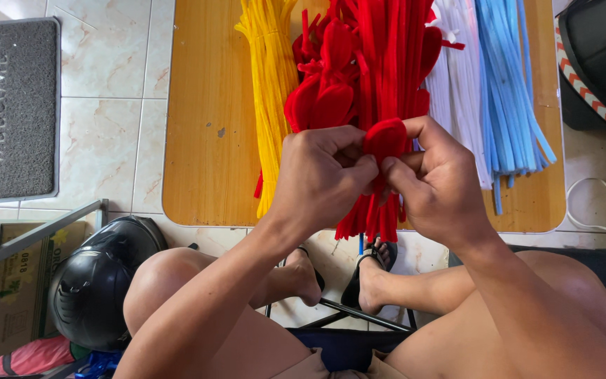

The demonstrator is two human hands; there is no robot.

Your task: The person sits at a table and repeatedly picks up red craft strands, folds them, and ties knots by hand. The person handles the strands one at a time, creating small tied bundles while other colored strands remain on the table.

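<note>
My left hand (pixel 324 175) and my right hand (pixel 440 182) meet above the near edge of a low wooden table (pixel 205 140). Together they pinch a red fuzzy petal-shaped loop (pixel 385 139) made of pipe cleaner. Behind the hands lies a pile of red pipe cleaners (pixel 373 56) with several finished red petal loops (pixel 320 102) on its left side. A bundle of yellow pipe cleaners (pixel 273 84) lies left of the red ones. White pipe cleaners (pixel 457 77) and light blue ones (pixel 510 91) lie to the right.
A grey doormat (pixel 12 105) lies on the tiled floor at left. A black helmet (pixel 99 288) and a cardboard box (pixel 8 295) sit at lower left beside a metal rack. A dark bin (pixel 601 56) stands at upper right. My knees and sandalled feet are below the table.
</note>
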